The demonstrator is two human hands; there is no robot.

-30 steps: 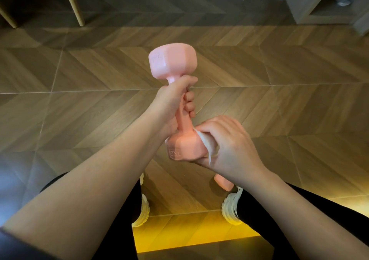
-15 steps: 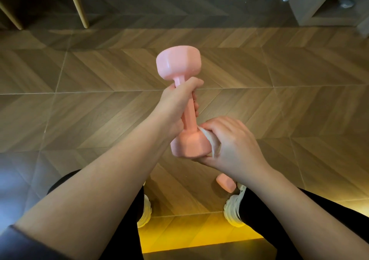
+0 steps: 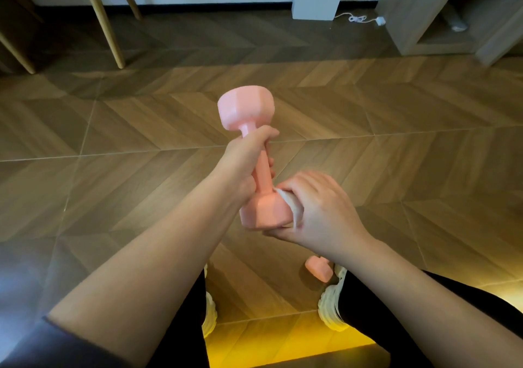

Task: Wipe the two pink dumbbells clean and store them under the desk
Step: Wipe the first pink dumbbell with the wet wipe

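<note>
Pink hex-headed dumbbell (image 3: 246, 107) upright, left hand (image 3: 242, 167) fingers curled round handle, right hand (image 3: 322, 212) clutching white cloth (image 3: 293, 209) against lower head

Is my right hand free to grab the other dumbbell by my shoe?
Probably not yet: the right hand holds a cloth against the held dumbbell. The floor dumbbell lies below it, beside the right shoe, with nothing between.

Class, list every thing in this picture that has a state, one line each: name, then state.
Held dumbbell: off the floor, roughly upright.
Left hand: grips its handle.
White cloth: bunched against its lower head.
Right hand: holds the cloth there.
Second dumbbell: on the floor, partly hidden by the right forearm.
</note>
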